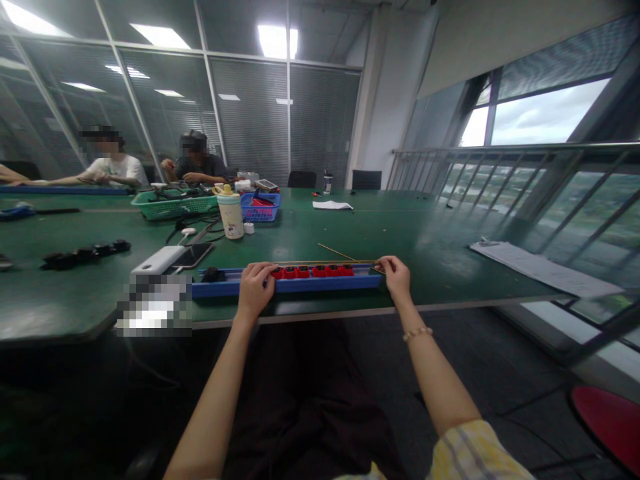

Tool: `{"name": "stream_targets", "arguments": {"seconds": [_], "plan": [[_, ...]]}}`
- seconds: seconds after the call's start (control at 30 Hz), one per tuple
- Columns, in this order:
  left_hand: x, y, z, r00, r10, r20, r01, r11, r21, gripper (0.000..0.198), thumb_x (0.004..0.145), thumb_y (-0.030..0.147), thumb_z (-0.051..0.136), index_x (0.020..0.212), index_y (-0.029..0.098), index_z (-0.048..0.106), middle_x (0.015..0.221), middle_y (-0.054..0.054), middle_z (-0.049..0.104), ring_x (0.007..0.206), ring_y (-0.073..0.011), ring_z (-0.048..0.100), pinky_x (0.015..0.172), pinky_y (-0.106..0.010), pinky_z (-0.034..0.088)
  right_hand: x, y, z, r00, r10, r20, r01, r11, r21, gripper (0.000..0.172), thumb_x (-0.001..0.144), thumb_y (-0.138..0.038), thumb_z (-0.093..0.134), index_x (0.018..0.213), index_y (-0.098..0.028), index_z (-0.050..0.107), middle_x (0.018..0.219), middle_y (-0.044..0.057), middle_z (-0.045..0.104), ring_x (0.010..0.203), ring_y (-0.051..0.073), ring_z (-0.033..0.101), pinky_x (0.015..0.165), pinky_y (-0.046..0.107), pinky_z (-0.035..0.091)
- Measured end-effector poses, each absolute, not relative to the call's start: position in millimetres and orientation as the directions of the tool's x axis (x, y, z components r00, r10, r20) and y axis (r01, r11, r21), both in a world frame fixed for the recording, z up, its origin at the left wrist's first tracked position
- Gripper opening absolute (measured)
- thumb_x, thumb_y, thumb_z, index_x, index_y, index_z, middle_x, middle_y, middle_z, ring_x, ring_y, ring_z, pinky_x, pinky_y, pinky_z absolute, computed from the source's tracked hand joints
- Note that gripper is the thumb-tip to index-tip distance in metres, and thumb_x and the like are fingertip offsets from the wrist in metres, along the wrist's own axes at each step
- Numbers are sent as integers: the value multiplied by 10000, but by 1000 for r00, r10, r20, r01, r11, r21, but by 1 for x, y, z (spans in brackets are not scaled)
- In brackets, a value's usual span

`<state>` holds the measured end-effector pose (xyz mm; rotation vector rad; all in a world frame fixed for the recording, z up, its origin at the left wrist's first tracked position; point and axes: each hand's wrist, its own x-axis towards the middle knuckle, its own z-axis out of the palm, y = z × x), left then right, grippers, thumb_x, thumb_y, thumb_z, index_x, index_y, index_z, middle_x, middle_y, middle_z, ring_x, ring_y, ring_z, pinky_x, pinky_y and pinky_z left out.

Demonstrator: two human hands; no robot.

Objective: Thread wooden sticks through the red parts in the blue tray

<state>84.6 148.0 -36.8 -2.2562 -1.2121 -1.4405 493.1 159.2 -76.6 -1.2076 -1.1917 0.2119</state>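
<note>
A long blue tray (330, 285) lies along the near table edge, holding a row of several red blocks (320, 271) with dark tops. My left hand (256, 290) is closed over the tray beside the leftmost red block; what its fingertips hold is hidden. Beyond the tray's right end, my right hand (397, 275) pinches a thin yellowish strand (367, 261). This strand runs along the tray's far side toward my left fingers. A second thin length (336, 251) slants out behind the tray. Inside the tray's left end sits a black part (213, 275).
Left of the tray are a white device (157, 260), a phone (195, 255) and cables. Behind stand a cream bottle (231, 215), a green basket (175, 207) and a blue basket (261, 208). A clipboard (543, 267) lies right. Two people sit across the table.
</note>
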Motion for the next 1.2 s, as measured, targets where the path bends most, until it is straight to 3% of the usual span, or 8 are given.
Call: {"name": "stream_targets", "arguments": {"seconds": [0.33,0.53,0.77,1.07,1.2], "plan": [[85,147,-36,180,554,813,734,-626,264,286,888,177,463,1048,235,694,1061,-46,697,1018,-226,583,949,-413,466,502,161,-83,605,556,570,491,302,-817,517,846,-676,489,833,-185,652,686,36,663,671,190,630,688,295,469],[85,147,-36,185,542,820,730,-635,255,284,901,182,459,1051,227,696,1058,-49,700,1010,-224,578,941,-406,468,505,160,-83,670,455,587,495,316,-809,473,876,-616,471,822,-178,640,713,42,670,635,158,596,694,284,458],[85,148,-37,183,552,814,734,-627,260,289,896,178,462,1055,230,698,1060,-47,702,1011,-226,577,946,-413,463,510,161,-87,804,299,513,458,237,-857,459,889,-586,444,808,-174,628,693,42,664,548,142,546,621,274,438],[85,147,-35,185,558,809,738,-622,261,283,898,186,463,1049,231,697,1061,-46,701,1016,-225,585,945,-413,469,509,158,-87,803,318,504,522,32,-852,406,884,-508,460,740,-174,640,726,122,709,708,235,632,743,333,441],[85,146,-35,186,545,818,728,-635,258,281,900,183,461,1049,226,696,1059,-46,702,1013,-221,584,947,-409,472,508,158,-89,782,382,493,534,-2,-845,394,865,-495,486,810,-153,675,801,158,723,747,251,641,755,345,447]]}}
